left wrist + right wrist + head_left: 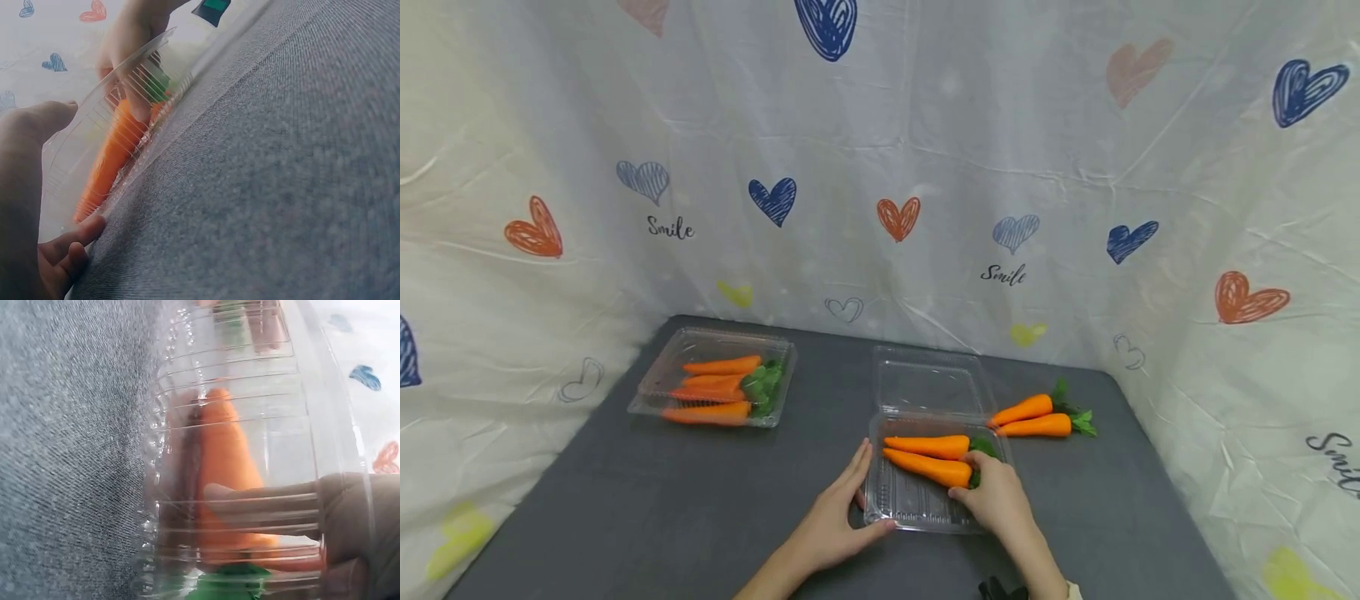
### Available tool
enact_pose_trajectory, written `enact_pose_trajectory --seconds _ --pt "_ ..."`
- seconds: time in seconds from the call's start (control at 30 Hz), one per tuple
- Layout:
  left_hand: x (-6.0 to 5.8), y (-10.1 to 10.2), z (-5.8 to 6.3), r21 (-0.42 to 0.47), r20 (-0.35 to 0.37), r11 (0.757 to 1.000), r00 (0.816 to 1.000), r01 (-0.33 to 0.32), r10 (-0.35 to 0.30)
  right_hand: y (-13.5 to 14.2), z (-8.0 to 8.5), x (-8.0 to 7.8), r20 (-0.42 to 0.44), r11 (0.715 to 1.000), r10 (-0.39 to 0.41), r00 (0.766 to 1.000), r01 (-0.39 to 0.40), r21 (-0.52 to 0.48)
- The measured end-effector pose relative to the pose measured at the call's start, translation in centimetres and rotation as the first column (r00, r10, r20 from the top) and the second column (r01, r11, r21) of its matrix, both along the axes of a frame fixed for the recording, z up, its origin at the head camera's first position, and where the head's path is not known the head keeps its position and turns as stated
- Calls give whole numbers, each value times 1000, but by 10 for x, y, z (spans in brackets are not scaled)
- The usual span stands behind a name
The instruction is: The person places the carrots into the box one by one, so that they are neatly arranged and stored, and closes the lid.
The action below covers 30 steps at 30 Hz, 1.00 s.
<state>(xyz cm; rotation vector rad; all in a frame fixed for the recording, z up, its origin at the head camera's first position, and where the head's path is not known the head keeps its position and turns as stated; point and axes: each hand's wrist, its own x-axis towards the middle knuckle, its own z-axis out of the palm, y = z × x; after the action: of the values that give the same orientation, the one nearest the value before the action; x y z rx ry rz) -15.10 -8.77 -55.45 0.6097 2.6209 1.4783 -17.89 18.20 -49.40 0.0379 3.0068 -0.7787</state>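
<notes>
A clear plastic clamshell box lies with its lid folded back. Inside are two orange carrots with green tops, the rear carrot and the front carrot. My right hand reaches into the box and pinches the front carrot at its leafy end, thumb on the near side. The right wrist view shows that carrot through the ribbed wall. My left hand touches the box's front left corner, with extended fingers along the left side and the thumb on the front rim.
To the right of the box, two loose carrots lie on the grey tabletop. A closed clear box holding several carrots stands at the back left. Behind the table hangs a heart-patterned curtain. A small black object shows near the right forearm.
</notes>
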Motion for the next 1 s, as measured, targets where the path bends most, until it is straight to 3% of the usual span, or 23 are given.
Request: enact_pose_trajectory --seconds 0.33,0.53,0.63,0.73,0.87,1.0 --pt "1 0 1 15 -12 1000 1000 3 -3 -3 -8 -4 -33 998 -65 997 65 -2" --pt "0 -1 0 18 -8 1000 1000 3 -2 -1 -3 1 -59 999 -42 997 41 -16" --pt "0 -2 -1 18 1 1000 1000 7 -8 4 0 3 -125 999 -28 992 23 -42" --pt "-1 -2 -1 19 7 1000 1000 11 -11 17 -1 1 -276 993 -20 961 -12 -115" --pt "-1 -2 -1 20 11 1000 1000 13 -13 43 -4 -5 -454 979 -44 890 -51 -196" --pt "-1 -2 -1 18 13 1000 1000 14 -14 72 -7 -13 -511 981 -98 854 -3 -193"
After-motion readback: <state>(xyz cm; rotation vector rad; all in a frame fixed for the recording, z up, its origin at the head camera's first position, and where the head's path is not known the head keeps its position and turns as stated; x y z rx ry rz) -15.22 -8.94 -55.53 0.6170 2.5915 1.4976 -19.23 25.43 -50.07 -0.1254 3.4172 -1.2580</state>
